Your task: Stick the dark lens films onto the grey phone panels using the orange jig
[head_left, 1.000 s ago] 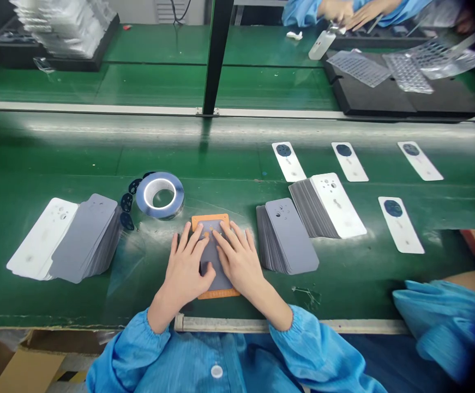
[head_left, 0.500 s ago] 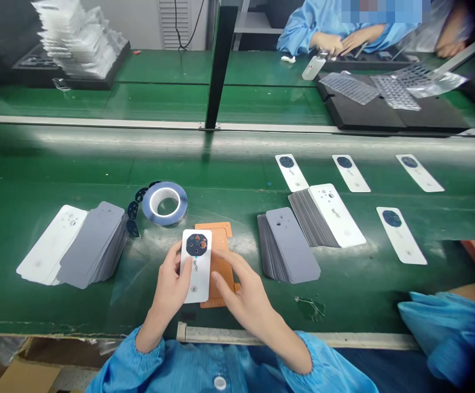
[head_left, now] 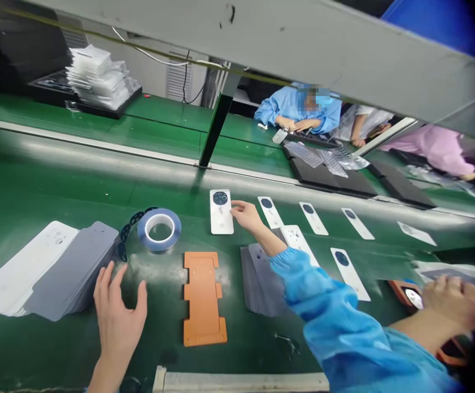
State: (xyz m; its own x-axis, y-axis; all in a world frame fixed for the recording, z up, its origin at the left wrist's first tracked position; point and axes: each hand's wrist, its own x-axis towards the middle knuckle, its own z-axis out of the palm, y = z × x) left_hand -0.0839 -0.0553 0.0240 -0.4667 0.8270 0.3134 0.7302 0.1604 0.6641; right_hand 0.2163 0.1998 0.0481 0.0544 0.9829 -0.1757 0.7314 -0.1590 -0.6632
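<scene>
The white phone back panel (head_left: 221, 219) is beyond the orange jig (head_left: 203, 300), just left of the right hand (head_left: 247, 215), whose fingertips touch its right edge; whether they clamp it, one cannot tell. Its long axis runs from near to far, with the dark camera disc (head_left: 220, 198) at the far end. The left hand (head_left: 118, 314), fingers apart, is near the grey panels (head_left: 69, 273).
</scene>
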